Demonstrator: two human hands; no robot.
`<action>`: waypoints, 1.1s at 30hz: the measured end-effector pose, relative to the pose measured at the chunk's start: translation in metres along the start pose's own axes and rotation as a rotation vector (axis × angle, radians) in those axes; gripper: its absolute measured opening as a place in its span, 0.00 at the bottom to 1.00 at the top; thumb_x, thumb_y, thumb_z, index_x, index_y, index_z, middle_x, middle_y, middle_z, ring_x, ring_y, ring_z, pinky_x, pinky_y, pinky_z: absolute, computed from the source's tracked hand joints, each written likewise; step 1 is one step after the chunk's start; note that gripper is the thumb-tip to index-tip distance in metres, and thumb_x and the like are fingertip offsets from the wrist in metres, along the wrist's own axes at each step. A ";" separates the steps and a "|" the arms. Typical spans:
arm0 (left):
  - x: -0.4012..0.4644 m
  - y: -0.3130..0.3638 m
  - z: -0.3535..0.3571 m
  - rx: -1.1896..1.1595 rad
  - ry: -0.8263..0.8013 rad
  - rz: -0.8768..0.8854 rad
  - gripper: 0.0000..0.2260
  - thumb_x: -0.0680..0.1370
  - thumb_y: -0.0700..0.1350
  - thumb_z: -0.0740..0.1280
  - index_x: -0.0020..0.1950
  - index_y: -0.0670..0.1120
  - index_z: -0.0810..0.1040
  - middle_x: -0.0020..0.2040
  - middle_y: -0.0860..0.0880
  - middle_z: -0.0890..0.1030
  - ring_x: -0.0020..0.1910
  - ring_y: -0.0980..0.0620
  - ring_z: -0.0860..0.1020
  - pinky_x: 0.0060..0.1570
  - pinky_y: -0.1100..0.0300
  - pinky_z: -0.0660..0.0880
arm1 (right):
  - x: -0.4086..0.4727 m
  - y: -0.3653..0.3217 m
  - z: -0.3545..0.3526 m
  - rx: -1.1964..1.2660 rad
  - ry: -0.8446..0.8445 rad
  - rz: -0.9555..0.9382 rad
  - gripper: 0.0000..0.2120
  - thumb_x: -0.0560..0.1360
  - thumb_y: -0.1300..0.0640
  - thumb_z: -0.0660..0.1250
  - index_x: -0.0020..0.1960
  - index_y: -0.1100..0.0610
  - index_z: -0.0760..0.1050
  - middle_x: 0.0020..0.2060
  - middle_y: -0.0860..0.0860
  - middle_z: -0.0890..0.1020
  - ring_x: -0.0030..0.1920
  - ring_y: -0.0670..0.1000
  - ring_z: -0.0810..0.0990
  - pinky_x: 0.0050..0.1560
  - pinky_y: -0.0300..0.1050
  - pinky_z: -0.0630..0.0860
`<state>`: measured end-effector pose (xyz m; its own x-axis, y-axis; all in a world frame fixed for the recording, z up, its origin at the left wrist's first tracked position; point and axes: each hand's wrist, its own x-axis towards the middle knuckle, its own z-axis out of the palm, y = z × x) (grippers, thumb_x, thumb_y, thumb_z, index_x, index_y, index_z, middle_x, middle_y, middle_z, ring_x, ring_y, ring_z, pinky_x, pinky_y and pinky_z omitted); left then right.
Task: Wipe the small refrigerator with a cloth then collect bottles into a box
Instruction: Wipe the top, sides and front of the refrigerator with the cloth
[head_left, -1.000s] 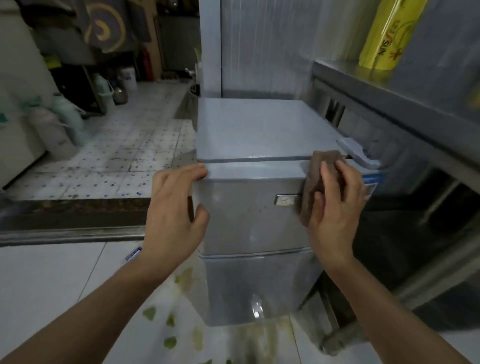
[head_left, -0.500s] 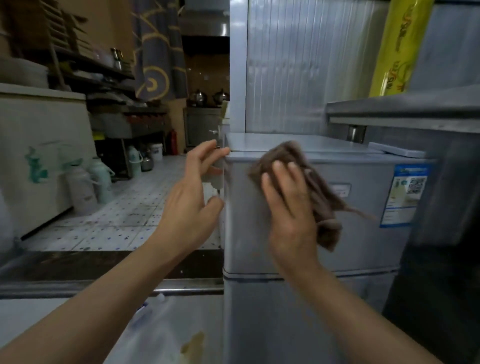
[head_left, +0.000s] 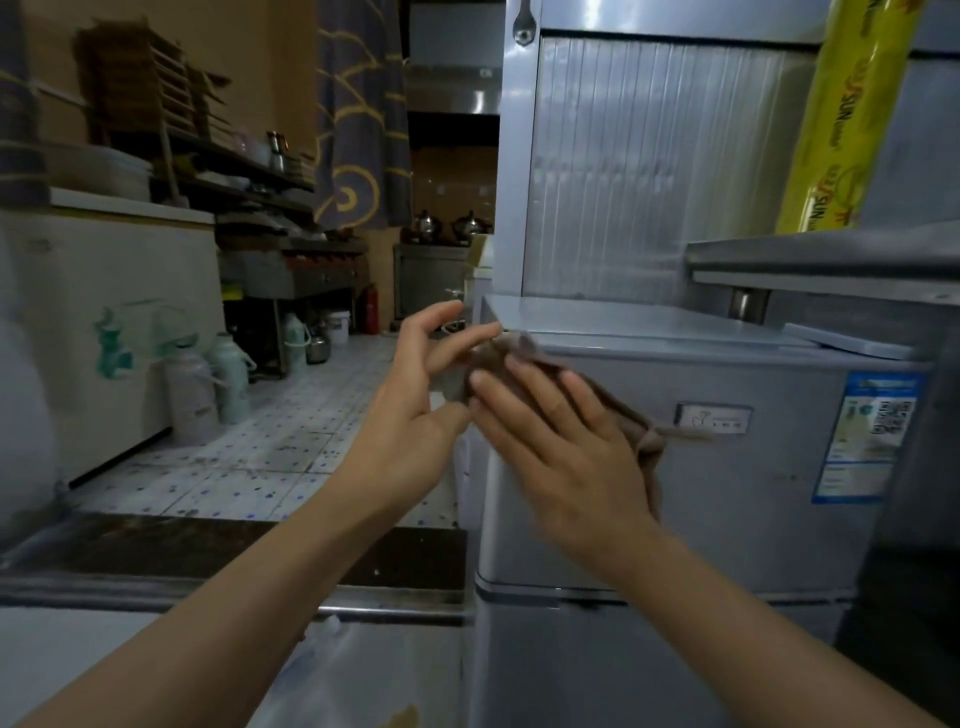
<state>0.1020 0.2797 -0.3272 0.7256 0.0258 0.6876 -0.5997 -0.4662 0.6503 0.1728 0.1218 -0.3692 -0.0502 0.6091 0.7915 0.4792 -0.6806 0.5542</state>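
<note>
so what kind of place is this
Probably a restaurant's back kitchen: metal kettles on a steel counter at the back, large thermos flasks on the tiled floor, and a big cling-film roll on a steel shelf.

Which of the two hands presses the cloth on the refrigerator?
The right hand: its flat fingers press the brown cloth on the refrigerator; the left hand holds nothing.

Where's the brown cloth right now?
In the head view, the brown cloth lies flat under the right hand, pressed to the small grey refrigerator's upper front near its left corner, beside the left hand.

Dim kitchen, speckled tiled floor, cluttered shelves
</note>
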 end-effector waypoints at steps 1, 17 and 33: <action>-0.001 0.000 -0.002 -0.020 -0.005 -0.001 0.33 0.73 0.29 0.60 0.65 0.63 0.58 0.63 0.69 0.72 0.65 0.70 0.66 0.60 0.72 0.65 | -0.012 -0.005 0.004 -0.016 -0.028 -0.038 0.25 0.78 0.63 0.49 0.74 0.56 0.61 0.74 0.53 0.63 0.75 0.55 0.58 0.75 0.54 0.50; 0.008 0.011 0.026 0.182 0.092 0.074 0.27 0.70 0.33 0.59 0.66 0.55 0.69 0.60 0.60 0.69 0.63 0.63 0.64 0.59 0.74 0.61 | -0.011 0.043 -0.004 -0.084 0.109 0.197 0.20 0.82 0.60 0.53 0.74 0.58 0.63 0.73 0.54 0.64 0.75 0.56 0.60 0.74 0.57 0.50; 0.017 0.017 0.059 0.640 0.431 0.106 0.15 0.72 0.50 0.58 0.56 0.51 0.76 0.49 0.55 0.67 0.54 0.55 0.63 0.56 0.56 0.59 | -0.067 0.067 -0.008 -0.039 0.088 0.255 0.24 0.79 0.58 0.55 0.75 0.57 0.57 0.75 0.52 0.59 0.75 0.53 0.57 0.74 0.59 0.50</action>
<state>0.1238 0.2198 -0.3239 0.4016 0.2328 0.8857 -0.2516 -0.9019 0.3511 0.2010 0.0324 -0.3827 -0.0084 0.3795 0.9251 0.4523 -0.8237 0.3420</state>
